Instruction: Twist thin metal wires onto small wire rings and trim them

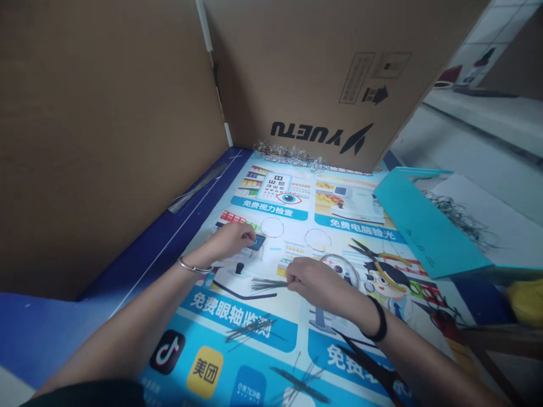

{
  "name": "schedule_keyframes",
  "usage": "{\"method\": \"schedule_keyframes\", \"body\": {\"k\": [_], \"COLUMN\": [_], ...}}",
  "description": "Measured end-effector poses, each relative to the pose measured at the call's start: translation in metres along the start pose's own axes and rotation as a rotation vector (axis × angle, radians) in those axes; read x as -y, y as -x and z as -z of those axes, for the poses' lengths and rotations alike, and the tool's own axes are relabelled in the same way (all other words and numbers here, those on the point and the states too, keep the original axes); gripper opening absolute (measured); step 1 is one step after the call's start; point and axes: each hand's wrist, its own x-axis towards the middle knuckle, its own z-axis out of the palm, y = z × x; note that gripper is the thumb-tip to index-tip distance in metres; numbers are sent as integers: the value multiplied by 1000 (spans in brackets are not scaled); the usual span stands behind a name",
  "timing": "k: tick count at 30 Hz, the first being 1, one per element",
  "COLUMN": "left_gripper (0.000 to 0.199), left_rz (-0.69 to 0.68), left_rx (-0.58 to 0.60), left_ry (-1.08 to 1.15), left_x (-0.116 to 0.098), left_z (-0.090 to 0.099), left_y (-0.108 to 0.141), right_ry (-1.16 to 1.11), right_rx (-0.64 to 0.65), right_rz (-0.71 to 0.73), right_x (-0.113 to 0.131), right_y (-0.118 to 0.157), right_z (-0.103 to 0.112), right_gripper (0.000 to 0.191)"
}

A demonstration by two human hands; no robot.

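Note:
My right hand (316, 278) is closed around one end of a bundle of thin dark wires (268, 284), whose loose ends point left. Up and to the left, my left hand (235, 240) is closed in a pinch; whatever its fingertips hold is too small to make out. Just beyond the hands lie thin wire rings (272, 227), and a larger ring (341, 267) is partly hidden behind my right hand. Short cut wires (251, 328) lie in a loose pile nearer to me, with another pile of wires (300, 384) to its right.
Pliers with yellow handles (384, 260) and black scissors (373, 364) lie on the right of the printed poster (292, 316). A turquoise box (428, 226) holds tangled wire (460, 217). Cardboard panels (297, 73) stand behind and left, with clear scraps (292, 152) along the base.

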Motion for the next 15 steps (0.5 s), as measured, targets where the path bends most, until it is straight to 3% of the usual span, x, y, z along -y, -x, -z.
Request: {"method": "schedule_keyframes", "body": {"k": [8, 15], "left_gripper": [16, 23], "left_rz": [8, 6], "left_rx": [-16, -10], "left_ry": [-122, -324], "left_x": [8, -1], "left_z": [-3, 4], "left_y": [0, 7], "right_ry": [13, 19], "right_rx": [3, 22], "right_rz": [14, 2], "right_x": [-3, -1], "right_y": [-2, 0], "right_z": [0, 5], "right_gripper": [11, 12]}}
